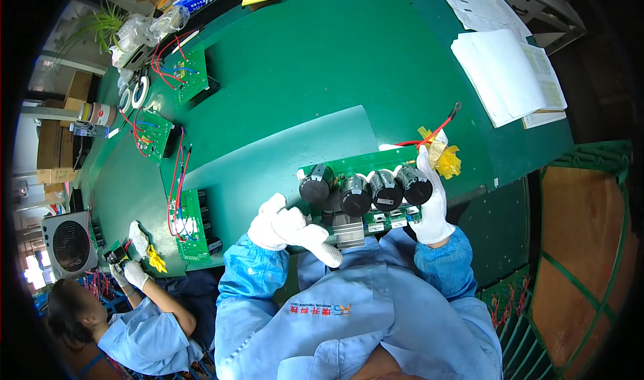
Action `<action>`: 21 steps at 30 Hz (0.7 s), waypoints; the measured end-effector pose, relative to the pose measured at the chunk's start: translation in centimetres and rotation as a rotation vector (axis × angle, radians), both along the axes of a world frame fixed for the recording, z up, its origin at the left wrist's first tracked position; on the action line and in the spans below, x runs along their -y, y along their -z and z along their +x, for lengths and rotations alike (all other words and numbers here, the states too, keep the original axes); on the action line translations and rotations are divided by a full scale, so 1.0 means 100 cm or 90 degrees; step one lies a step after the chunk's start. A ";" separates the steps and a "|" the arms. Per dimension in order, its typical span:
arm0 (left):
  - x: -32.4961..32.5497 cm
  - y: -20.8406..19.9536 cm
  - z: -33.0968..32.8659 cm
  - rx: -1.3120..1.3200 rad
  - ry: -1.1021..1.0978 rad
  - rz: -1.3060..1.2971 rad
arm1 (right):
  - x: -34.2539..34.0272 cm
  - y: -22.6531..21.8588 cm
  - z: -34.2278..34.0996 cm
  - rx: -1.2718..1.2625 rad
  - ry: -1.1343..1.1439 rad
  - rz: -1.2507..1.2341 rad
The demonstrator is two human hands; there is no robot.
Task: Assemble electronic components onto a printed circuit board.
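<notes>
A green circuit board [365, 162] stands tilted near the table's front edge, its parts facing me. It carries several large black capacitors [355, 195] and a silver heat sink [349, 232]. My right hand [433, 202], in a white glove, grips the board's right end, with the thumb along its side. My left hand [288, 229], also white-gloved, is beside the lower left of the board near the heat sink. Its fingers are apart, and I see nothing held in them. A red wire [443, 126] with a ring end runs out behind the board.
A yellow-and-white bundle [441, 155] lies just beyond my right hand. Three wired circuit boards [194, 226] stand along the left. Paper sheets [500, 75] lie at the far right. A co-worker [144, 326] handles a small part at lower left, near a fan unit [69, 242].
</notes>
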State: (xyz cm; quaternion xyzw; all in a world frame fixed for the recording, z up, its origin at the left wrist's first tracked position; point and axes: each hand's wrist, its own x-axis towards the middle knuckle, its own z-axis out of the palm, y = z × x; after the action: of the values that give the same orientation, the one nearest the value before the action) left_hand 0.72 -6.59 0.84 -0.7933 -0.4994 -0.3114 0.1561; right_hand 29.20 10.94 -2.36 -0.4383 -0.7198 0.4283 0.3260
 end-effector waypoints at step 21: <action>-0.030 -0.026 0.040 -0.242 0.012 0.228 | -0.001 -0.047 -0.005 -0.641 0.061 -0.658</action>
State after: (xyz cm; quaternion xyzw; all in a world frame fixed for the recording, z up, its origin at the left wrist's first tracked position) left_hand 4.75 -3.61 3.48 -0.8016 -0.3907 -0.2419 0.3825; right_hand 28.73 11.04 2.31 -0.3173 -0.1674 0.8492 0.3876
